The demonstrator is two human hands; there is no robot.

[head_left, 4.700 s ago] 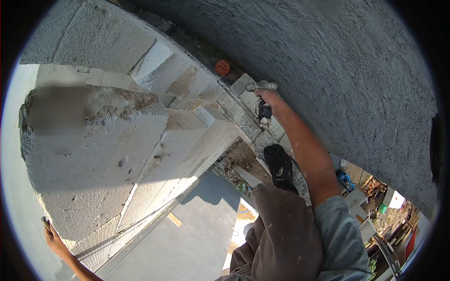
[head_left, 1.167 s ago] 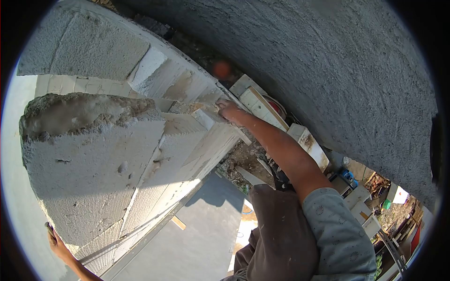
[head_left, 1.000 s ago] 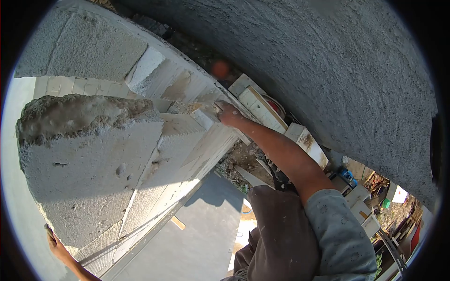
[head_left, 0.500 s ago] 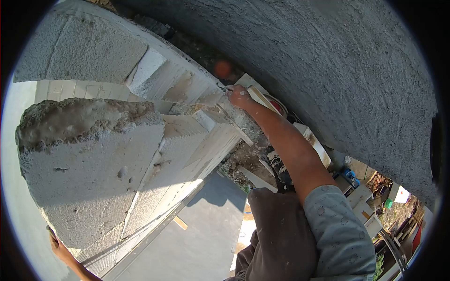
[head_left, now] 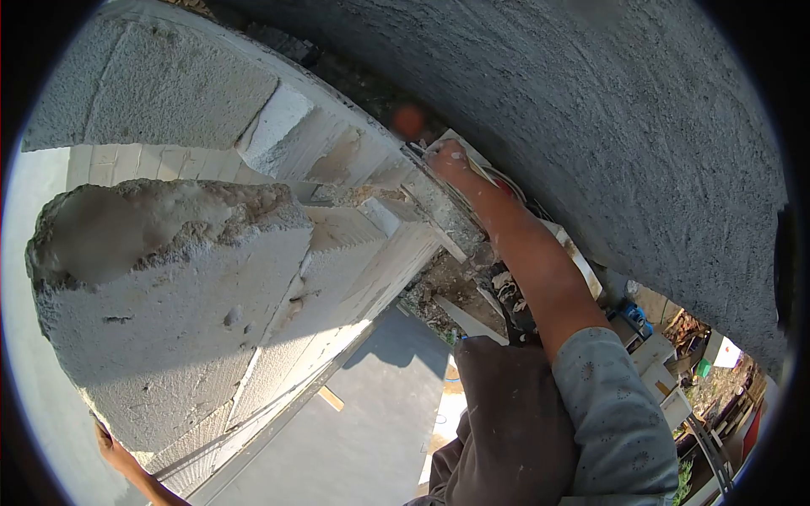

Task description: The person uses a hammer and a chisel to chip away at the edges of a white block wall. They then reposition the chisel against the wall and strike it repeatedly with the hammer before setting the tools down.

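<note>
My right hand (head_left: 447, 160) is closed at the outer edge of the pale block wall (head_left: 337, 156). A small dark piece shows at its fingertips, too little of it to name. Below the hand lies a dusty ledge (head_left: 451, 211) with rough mortar. At the lower left, my left hand (head_left: 114, 447) touches the edge of a large white block (head_left: 186, 312). Its fingers are partly hidden by that block, so their grip does not show. The block's upper side is rough and broken, with mortar on it.
A grey rendered wall (head_left: 624, 143) rises close on the right. My knee in brown trousers (head_left: 515, 405) is below my right arm. Far below lie a grey surface (head_left: 363, 422), rubble (head_left: 456, 287) and scattered boards (head_left: 747, 413). An orange round thing (head_left: 408, 122) is blurred in the gap.
The view has shifted slightly, so most things sit a little farther right. My right hand has drawn slightly away from the wall edge. My left hand stays at the block.
</note>
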